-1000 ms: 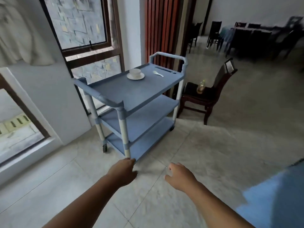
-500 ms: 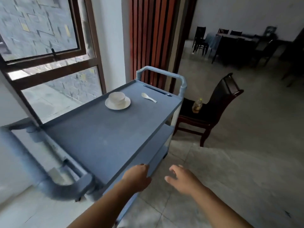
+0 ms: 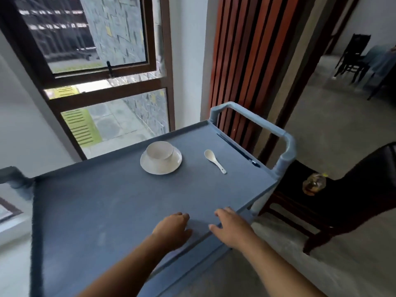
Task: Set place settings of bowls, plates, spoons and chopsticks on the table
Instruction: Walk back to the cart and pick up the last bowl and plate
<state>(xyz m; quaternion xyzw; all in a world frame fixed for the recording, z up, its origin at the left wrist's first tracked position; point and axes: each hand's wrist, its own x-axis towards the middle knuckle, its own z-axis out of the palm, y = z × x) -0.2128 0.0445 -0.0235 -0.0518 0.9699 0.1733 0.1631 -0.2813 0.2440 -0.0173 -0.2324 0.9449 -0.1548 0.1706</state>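
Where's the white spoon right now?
Head view: the spoon lies on the cart top, right of the bowl on its plate, left of the chopsticks.

White bowl upright on plate; spoon right; dark chopsticks beyond

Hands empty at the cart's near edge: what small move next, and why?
Probably reach the left hand forward to the plate under the bowl, the right hand toward the spoon: both hands are empty, and these, with the chopsticks, lie farther along the cart top.
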